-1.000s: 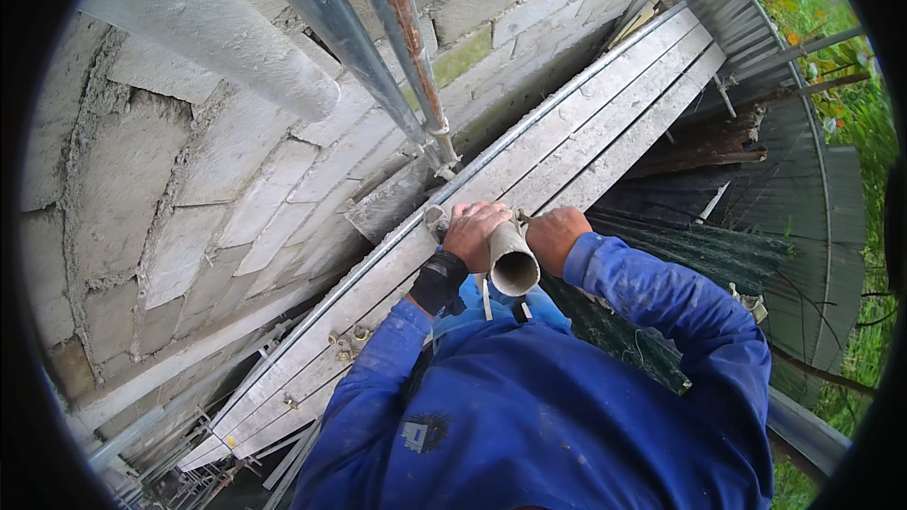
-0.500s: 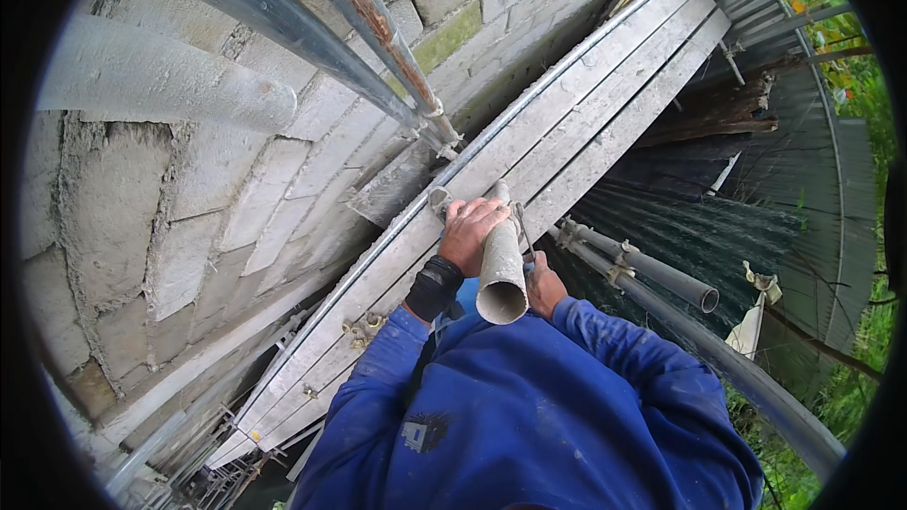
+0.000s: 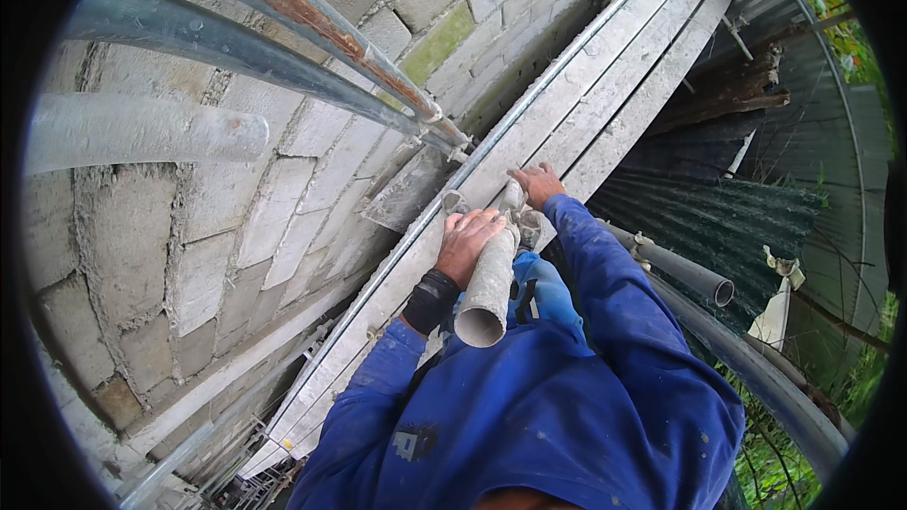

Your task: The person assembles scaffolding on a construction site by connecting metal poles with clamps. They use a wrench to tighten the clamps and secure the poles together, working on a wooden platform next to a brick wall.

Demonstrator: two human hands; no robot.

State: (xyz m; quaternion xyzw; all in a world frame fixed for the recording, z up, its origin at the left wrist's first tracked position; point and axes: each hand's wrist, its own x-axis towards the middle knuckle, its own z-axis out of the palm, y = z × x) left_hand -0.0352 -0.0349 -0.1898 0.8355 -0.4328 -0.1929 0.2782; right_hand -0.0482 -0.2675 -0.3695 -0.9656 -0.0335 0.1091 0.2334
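Note:
My left hand (image 3: 470, 242), with a black band at its wrist, lies curled over a grey scaffold tube (image 3: 487, 295). The tube's open end points toward my body. Just past my fingers, a scaffold coupler (image 3: 517, 214) sits at the tube's far part, partly hidden. Beyond the coupler and to its right, my right hand (image 3: 537, 185) is closed, low over the planks. What it grips, if anything, is hidden. My boots show beside the coupler, below blue trousers (image 3: 550, 291).
Long dusty planks (image 3: 605, 76) run diagonally beneath me. A concrete block wall (image 3: 203, 227) rises on the left, with upright scaffold poles (image 3: 312, 66) before it. More scaffold tubes (image 3: 746, 349) lie at right, near dark corrugated sheets (image 3: 727, 217) and a metal fence (image 3: 831, 170).
My right hand has moved from beside the tube, near my body, to beyond the coupler. A thin metal tool seen near it earlier is no longer visible. My left hand stays on the tube.

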